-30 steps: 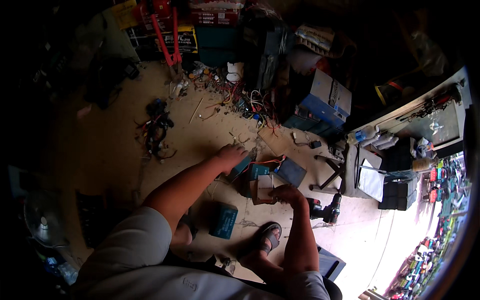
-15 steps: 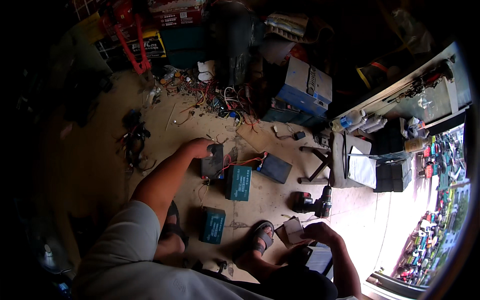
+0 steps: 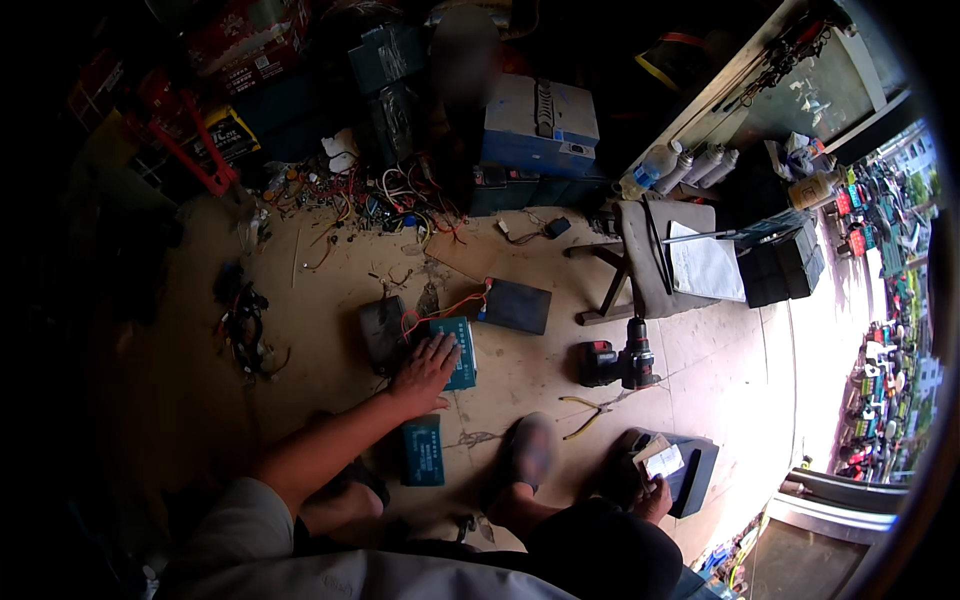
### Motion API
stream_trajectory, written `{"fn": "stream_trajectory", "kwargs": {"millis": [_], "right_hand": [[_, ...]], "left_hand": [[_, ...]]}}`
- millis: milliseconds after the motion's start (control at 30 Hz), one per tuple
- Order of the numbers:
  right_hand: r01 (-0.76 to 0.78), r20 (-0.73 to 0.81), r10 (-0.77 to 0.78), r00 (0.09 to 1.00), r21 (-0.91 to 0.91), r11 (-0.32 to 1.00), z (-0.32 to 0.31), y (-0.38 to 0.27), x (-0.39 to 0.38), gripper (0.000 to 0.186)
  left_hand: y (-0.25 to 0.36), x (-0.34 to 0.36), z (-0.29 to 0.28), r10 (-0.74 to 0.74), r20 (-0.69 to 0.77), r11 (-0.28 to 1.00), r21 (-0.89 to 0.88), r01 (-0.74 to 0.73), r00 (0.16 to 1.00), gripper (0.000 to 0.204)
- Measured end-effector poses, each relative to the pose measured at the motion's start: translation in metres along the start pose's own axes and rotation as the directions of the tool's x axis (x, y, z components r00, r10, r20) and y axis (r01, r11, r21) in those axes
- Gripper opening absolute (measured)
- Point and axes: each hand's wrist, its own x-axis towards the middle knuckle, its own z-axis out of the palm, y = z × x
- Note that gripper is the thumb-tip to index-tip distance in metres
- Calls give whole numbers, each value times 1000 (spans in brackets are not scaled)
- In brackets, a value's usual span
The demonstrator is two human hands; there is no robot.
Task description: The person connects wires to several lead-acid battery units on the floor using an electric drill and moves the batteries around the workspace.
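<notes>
My left hand (image 3: 425, 378) lies with its fingers spread on the top of a teal battery (image 3: 464, 372). Left of it stands a dark battery (image 3: 384, 328), with red wires (image 3: 455, 301) running across to another dark battery (image 3: 518, 306) lying to the right. A second teal battery (image 3: 424, 452) sits nearer to me, below my left wrist. At the lower right, my right hand (image 3: 655, 502) grips a white card (image 3: 663, 461) beside a brown cardboard piece, above a dark case (image 3: 698, 475); its fingers are partly hidden.
A cordless drill (image 3: 632, 360) and yellow-handled pliers (image 3: 582, 417) lie on the floor between my feet and a small chair (image 3: 640, 245) with papers on it. Tangled wires and scraps (image 3: 340, 195) spread along the back. A blue-grey box (image 3: 540, 120) stands on batteries behind.
My left hand has moved from the dark battery onto the teal one beside it. My right hand has gone lower with the card, and the pliers now show. The whole view has shifted.
</notes>
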Motion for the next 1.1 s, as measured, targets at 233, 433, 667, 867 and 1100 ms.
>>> {"fn": "stream_trajectory", "kwargs": {"millis": [233, 433, 667, 867, 1100], "right_hand": [[-713, 45, 903, 427, 630, 306, -7, 46, 35, 28], [-767, -195, 870, 453, 411, 492, -14, 111, 27, 31], [-287, -238, 258, 936, -99, 953, -3, -52, 92, 43], [75, 439, -290, 851, 444, 893, 73, -248, 110, 49], [131, 688, -470, 553, 485, 864, 137, -302, 57, 89]], "left_hand": [[-5, 27, 12, -78, 102, 979, 194, 57, 992, 145], [-7, 42, 13, -55, 152, 983, 180, 27, 987, 146], [8, 42, 5, -146, 260, 969, 232, 85, 954, 140], [61, 23, 16, -67, 306, 978, 210, 1, 950, 135], [68, -4, 57, -211, -97, 856, -499, 136, 973, 106]]}}
